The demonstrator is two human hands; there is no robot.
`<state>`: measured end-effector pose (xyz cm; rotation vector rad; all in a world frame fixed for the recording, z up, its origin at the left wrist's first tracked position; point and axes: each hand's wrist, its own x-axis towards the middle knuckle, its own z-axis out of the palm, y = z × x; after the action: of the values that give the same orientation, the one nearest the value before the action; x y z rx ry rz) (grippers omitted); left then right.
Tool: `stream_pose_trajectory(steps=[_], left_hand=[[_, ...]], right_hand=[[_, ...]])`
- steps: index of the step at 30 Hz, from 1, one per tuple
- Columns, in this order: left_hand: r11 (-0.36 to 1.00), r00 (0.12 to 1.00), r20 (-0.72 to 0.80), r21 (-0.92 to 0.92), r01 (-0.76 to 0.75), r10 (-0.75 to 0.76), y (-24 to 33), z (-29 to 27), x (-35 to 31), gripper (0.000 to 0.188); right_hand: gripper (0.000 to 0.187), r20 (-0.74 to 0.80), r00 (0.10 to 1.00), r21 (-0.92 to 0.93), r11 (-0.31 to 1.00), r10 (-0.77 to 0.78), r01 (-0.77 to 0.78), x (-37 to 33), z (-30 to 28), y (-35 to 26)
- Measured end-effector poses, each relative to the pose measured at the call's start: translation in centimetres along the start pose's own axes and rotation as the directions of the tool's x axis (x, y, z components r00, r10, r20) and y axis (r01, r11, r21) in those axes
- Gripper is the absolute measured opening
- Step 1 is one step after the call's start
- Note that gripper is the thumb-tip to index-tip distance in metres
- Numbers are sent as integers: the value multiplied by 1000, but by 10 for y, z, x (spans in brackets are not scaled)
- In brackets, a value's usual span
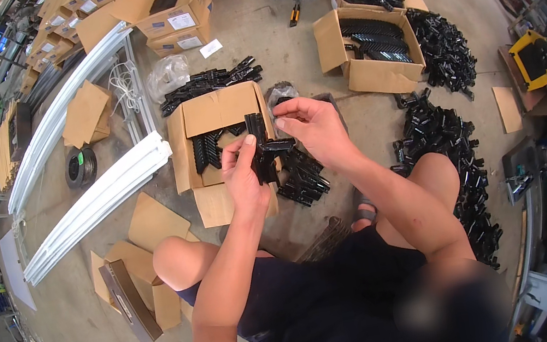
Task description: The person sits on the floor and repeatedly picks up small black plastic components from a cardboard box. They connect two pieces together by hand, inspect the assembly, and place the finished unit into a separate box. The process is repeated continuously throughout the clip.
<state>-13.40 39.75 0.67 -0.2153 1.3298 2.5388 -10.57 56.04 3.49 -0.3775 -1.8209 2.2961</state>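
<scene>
My left hand (244, 172) grips a glossy black T-shaped fitting (259, 146), held upright over the right edge of an open cardboard box (214, 112). Black fittings lie in slanted rows inside that box. Just right of the held fitting is my right hand (315, 127), its thumb and fingertips drawn together. Whatever it may pinch is too small to make out. A clear plastic bag (281, 92) shows behind its fingertips. Below the right hand, a loose heap of black fittings (303, 179) lies on the floor by the box.
Another open box (379, 75) with rows of fittings stands ahead to the right. Large heaps of black fittings (433, 128) spread along my right. Long white metal profiles (99, 198) lie at left, near a dark spool (80, 167). An orange-and-black cutter (295, 14) lies farther off.
</scene>
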Motion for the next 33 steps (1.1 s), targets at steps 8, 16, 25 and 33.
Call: stream_pose_trajectory(steps=[8, 16, 25, 33], left_hand=[[991, 990, -30, -7, -136, 136, -11, 17, 9, 8], [955, 960, -13, 107, -278, 281, -18, 15, 13, 11], [907, 941, 5, 262, -329, 339, -10, 14, 11, 12], [900, 944, 17, 295, -321, 330, -9, 19, 10, 11]], right_hand=[[16, -89, 983, -21, 986, 161, -164, 10, 1, 17], [17, -100, 951, 182, 945, 291, -270, 12, 10, 15], [15, -92, 945, 238, 928, 315, -287, 10, 17, 21], [20, -178, 974, -100, 983, 137, -156, 6, 18, 30]])
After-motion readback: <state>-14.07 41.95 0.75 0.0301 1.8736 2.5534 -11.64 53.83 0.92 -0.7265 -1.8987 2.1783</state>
